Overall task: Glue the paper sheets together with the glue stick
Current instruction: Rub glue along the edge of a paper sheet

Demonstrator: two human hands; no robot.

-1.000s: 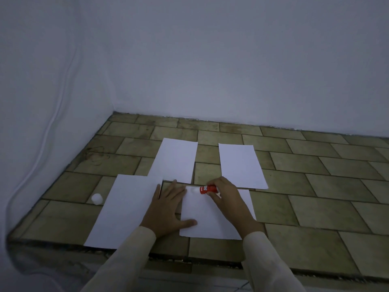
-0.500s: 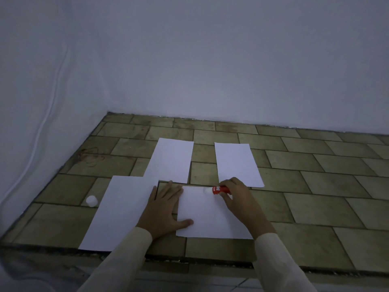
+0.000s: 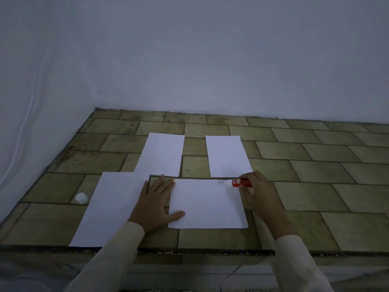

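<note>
The right hand (image 3: 260, 191) is gripping the red glue stick (image 3: 240, 183) between thumb and fingers, holding it nearly flat with its pale tip pointing left and touching the far right corner of the near sheet (image 3: 207, 204); half a second ago the stick was sitting around the middle of that sheet's far edge, and a second ago further left still, so it is travelling rightward along the edge. The left hand (image 3: 156, 204) is lying open and flat, fingers spread on the tiles beside the sheet's left edge, thumb pressing on the sheet's near left part, and it is staying where it was in both earlier frames. Pale sleeves (image 3: 117, 251) are covering both forearms. The sheet is resting on a tiled ledge (image 3: 315, 186) close to its near edge. Just left of the left hand a long sheet (image 3: 109, 207) is reaching to the ledge's near edge, its far right corner touching or overlapping another sheet (image 3: 162, 155) lying further back. A fourth sheet (image 3: 227, 155) is lying behind the glue stick, apart from the near one. A small white cap (image 3: 81, 198) is standing left of the long sheet, towards the ledge's left edge. White walls are rising behind and to the left.
</note>
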